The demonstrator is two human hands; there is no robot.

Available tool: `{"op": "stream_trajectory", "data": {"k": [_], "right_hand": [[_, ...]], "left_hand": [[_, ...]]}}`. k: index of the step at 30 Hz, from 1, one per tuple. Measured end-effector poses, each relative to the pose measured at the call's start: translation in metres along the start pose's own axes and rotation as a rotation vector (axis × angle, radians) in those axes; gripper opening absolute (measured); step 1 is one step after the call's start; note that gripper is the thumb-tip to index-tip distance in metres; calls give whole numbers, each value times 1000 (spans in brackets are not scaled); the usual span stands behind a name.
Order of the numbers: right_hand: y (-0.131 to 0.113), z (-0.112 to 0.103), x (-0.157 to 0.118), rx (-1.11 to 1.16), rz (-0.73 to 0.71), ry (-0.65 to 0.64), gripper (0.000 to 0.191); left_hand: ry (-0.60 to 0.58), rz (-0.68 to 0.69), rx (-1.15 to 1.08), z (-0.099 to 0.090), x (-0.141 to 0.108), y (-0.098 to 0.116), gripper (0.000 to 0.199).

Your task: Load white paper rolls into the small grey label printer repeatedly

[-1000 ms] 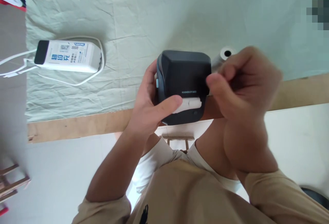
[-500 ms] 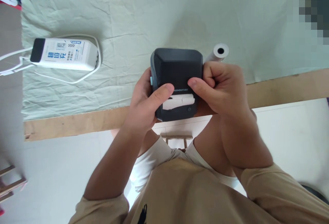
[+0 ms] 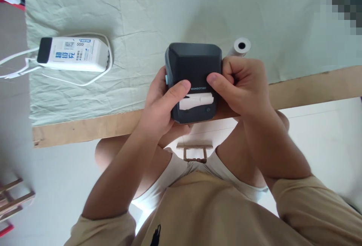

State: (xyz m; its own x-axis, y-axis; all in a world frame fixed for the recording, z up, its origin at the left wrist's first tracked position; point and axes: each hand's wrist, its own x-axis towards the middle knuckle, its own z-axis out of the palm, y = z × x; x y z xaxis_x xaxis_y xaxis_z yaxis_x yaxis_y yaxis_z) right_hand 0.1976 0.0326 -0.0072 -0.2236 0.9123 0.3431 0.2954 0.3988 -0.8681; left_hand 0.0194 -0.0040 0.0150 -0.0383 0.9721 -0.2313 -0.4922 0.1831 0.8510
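A dark label printer (image 3: 198, 65) marked NIIMBOT is held at the table's front edge. From its slot a white strip of label paper (image 3: 195, 101) with a ragged edge sticks out, beside a small power button. My left hand (image 3: 162, 103) wraps the printer's left side, thumb lying on top and the other fingers mostly hidden underneath. On the right side, my right hand (image 3: 244, 84) grips the casing with curled fingers and its thumb on the top face. A white paper roll (image 3: 241, 46) lies just beyond my right hand, its dark core showing.
At the left on the pale green cloth (image 3: 147, 8) rests a white power strip (image 3: 76, 54) with a cable looped round it. A wooden edge (image 3: 90, 129) borders the table. Wooden stools (image 3: 17, 200) stand on the floor, and a blurred patch covers the top right.
The whole view has shifted, so table and printer appear slightly higher. My left knee has swung out to the left. Both hands keep the same hold on the printer.
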Motion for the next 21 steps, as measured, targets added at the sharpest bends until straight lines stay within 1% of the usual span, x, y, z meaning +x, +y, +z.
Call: {"op": "stream_trajectory", "data": {"k": [4,5,7,9,11,13,15,16,17,18,19,20,21], "right_hand": [[0,-1,0,13,26,0,77],[0,-2,1,13,34,1,77],[0,-2,3,7,51,10,79],[0,-2,6,-10,57,10,83],[2,-2,8,-34,54,11,86],[3,-2,8,-64,53,12,83],[5,-2,6,-87,52,20,77],[5,-3,5,-97,48,23,74],[5,-4,2,-105,46,19,71],[4,-5,0,-111,46,8,68],[4,-7,-3,-111,47,-9,66],[3,-9,-5,-105,51,-31,65],[2,-11,-6,-92,55,-56,65]], "left_hand": [[-39,-11,0,1,0,2,7],[-54,-11,5,2,0,3,10],[-36,-1,28,5,0,4,17],[-59,-38,35,7,1,5,18],[-42,-9,22,9,2,3,18],[-29,17,12,10,3,-1,19],[-38,11,-1,9,4,-4,21],[-9,47,-26,8,4,-4,19],[-21,36,-47,7,3,-4,17],[2,15,-77,6,2,-3,17],[-17,-4,-79,5,1,-1,18],[1,-23,-77,4,0,1,16],[-37,-69,-58,4,-1,3,15]]}}
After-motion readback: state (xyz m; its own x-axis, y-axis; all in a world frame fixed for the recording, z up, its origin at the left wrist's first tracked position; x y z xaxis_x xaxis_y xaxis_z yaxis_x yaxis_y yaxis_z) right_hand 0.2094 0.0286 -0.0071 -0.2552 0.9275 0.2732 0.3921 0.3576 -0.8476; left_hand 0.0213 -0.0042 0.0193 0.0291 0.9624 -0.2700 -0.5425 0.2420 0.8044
